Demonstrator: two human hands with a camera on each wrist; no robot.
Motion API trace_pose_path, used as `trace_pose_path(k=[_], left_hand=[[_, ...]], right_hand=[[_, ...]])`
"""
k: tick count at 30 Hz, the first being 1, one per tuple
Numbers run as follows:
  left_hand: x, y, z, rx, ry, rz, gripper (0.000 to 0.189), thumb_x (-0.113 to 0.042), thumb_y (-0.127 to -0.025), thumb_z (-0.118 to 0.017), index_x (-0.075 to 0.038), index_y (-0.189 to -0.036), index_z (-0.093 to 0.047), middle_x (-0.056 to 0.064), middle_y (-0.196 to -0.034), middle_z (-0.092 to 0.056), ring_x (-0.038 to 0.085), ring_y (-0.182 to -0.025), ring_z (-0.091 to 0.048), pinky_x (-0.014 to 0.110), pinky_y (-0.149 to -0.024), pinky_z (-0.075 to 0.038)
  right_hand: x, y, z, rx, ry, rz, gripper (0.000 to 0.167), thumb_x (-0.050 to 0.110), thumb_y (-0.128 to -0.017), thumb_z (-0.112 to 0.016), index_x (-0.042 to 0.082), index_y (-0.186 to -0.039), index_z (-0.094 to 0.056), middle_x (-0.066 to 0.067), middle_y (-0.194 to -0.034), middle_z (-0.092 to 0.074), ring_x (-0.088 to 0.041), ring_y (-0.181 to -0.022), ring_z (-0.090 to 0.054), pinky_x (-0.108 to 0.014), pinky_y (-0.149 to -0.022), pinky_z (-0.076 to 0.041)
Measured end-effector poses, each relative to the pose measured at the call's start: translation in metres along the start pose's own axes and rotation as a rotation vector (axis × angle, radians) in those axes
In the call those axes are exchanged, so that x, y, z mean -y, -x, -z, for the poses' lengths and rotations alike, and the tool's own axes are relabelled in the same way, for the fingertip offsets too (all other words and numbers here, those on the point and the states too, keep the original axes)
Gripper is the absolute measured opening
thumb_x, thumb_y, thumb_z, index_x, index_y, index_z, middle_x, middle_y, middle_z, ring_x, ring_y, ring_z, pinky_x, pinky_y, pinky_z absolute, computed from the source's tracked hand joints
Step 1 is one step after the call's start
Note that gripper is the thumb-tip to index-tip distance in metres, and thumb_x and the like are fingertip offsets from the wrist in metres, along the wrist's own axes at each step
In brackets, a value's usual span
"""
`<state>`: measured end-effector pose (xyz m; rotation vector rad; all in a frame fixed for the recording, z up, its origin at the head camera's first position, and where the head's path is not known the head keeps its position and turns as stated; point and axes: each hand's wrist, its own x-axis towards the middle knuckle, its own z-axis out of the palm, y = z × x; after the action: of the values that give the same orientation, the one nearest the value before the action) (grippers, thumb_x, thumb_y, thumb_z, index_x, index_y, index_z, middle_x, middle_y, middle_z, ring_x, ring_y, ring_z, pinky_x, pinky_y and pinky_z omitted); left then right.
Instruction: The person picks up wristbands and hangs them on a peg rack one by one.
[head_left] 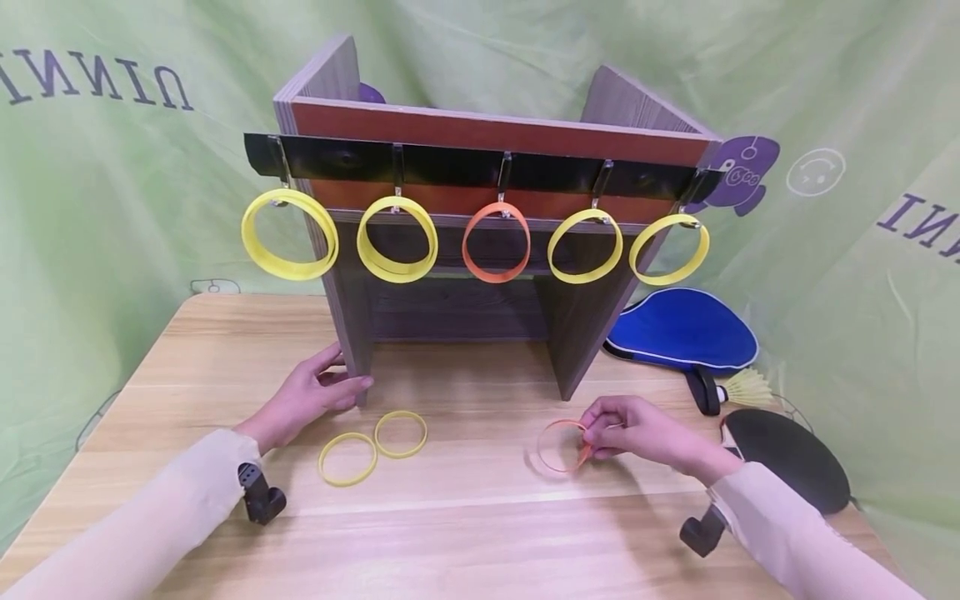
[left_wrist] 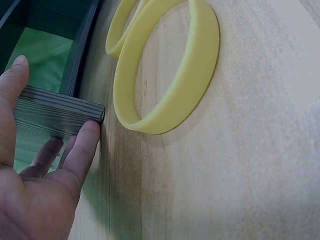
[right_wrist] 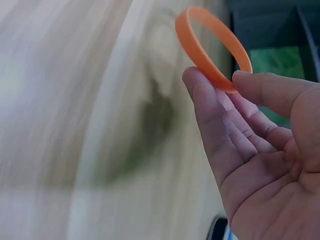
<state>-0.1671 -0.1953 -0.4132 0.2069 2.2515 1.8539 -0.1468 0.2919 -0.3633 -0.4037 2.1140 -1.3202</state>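
My right hand (head_left: 637, 429) pinches an orange silicone wristband (right_wrist: 200, 52) between thumb and fingertips; in the right wrist view it is raised over the table. My left hand (head_left: 307, 396) holds the foot of the left side panel (left_wrist: 60, 110) of a grey wooden stand (head_left: 352, 333), thumb on one side and fingers on the other. Beside that hand, two yellow wristbands (head_left: 348, 459) lie flat on the table, close together. Along the stand's top front, an orange wristband (head_left: 496, 277) hangs from the middle hook, with yellow wristbands (head_left: 397, 273) on the hooks either side.
A black strip (head_left: 450, 167) carries the hooks across the stand. At the right of the wooden table (head_left: 465, 533) lie a blue paddle case (head_left: 682, 329), a yellow shuttlecock (head_left: 746, 388) and a black table tennis paddle (head_left: 787, 458). Green cloth (head_left: 112, 208) surrounds the table.
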Motion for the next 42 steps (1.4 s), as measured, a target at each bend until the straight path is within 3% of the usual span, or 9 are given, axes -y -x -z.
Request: trace_pose_path(k=[8,11,14,19,25,34,42], left_hand=[[-0.001,0.0,0.0,-0.005,-0.015,0.009,0.078,-0.022,-0.1,-0.073,-0.017,-0.165,-0.031,0.028,-0.151,-0.048,0.015,-0.116,-0.066,0.031,-0.092,-0.064],[-0.002,0.0,-0.001,-0.001,-0.011,0.008,0.078,-0.021,-0.1,-0.073,-0.016,-0.165,-0.031,0.028,-0.151,-0.048,0.013,-0.115,-0.066,0.03,-0.092,-0.064],[-0.002,-0.001,-0.002,0.001,0.003,0.002,0.078,-0.019,-0.101,-0.072,-0.015,-0.166,-0.03,0.029,-0.151,-0.047,0.009,-0.112,-0.066,0.03,-0.092,-0.064],[-0.002,-0.001,-0.002,0.004,0.014,-0.004,0.077,-0.018,-0.101,-0.071,-0.014,-0.166,-0.029,0.03,-0.151,-0.047,0.008,-0.111,-0.066,0.03,-0.091,-0.063],[-0.002,0.0,-0.001,0.004,0.007,-0.001,0.078,-0.019,-0.101,-0.071,-0.015,-0.166,-0.029,0.029,-0.151,-0.047,0.013,-0.115,-0.066,0.03,-0.092,-0.063],[0.001,-0.003,-0.001,0.011,0.019,-0.006,0.077,-0.019,-0.1,-0.072,-0.016,-0.165,-0.03,0.029,-0.149,-0.048,0.005,-0.109,-0.067,0.029,-0.091,-0.063],[0.003,-0.003,0.0,0.01,0.017,-0.014,0.079,-0.019,-0.1,-0.072,-0.016,-0.166,-0.03,0.029,-0.151,-0.047,0.005,-0.111,-0.067,0.03,-0.092,-0.064]], right_hand=[[0.038,-0.006,-0.019,0.001,-0.069,0.104,0.032,0.007,-0.101,-0.068,-0.014,-0.121,-0.053,-0.035,-0.121,-0.071,-0.015,-0.101,-0.078,-0.04,-0.094,-0.064],[0.055,-0.005,-0.025,-0.02,-0.107,0.151,0.034,0.007,-0.1,-0.07,-0.012,-0.121,-0.052,-0.03,-0.122,-0.073,-0.015,-0.103,-0.078,-0.037,-0.093,-0.064],[0.073,-0.004,-0.03,-0.048,-0.161,0.212,0.033,0.005,-0.099,-0.07,-0.012,-0.12,-0.051,-0.018,-0.117,-0.079,-0.015,-0.103,-0.078,-0.034,-0.091,-0.065],[0.106,-0.004,-0.035,-0.118,-0.219,0.308,0.023,0.002,-0.1,-0.068,-0.005,-0.117,-0.054,0.0,-0.109,-0.082,-0.016,-0.1,-0.079,-0.032,-0.09,-0.065],[0.141,-0.002,-0.04,-0.21,-0.278,0.397,0.017,0.0,-0.101,-0.066,0.002,-0.116,-0.057,-0.004,-0.115,-0.081,-0.019,-0.108,-0.078,-0.033,-0.093,-0.064],[0.18,-0.002,-0.046,-0.342,-0.435,0.57,0.015,-0.004,-0.101,-0.063,0.006,-0.111,-0.057,-0.008,-0.115,-0.081,-0.021,-0.115,-0.076,-0.032,-0.096,-0.063],[0.196,-0.009,-0.049,-0.45,-0.472,0.598,0.015,-0.004,-0.102,-0.06,0.008,-0.11,-0.056,-0.004,-0.109,-0.082,-0.021,-0.115,-0.076,-0.033,-0.098,-0.063]])
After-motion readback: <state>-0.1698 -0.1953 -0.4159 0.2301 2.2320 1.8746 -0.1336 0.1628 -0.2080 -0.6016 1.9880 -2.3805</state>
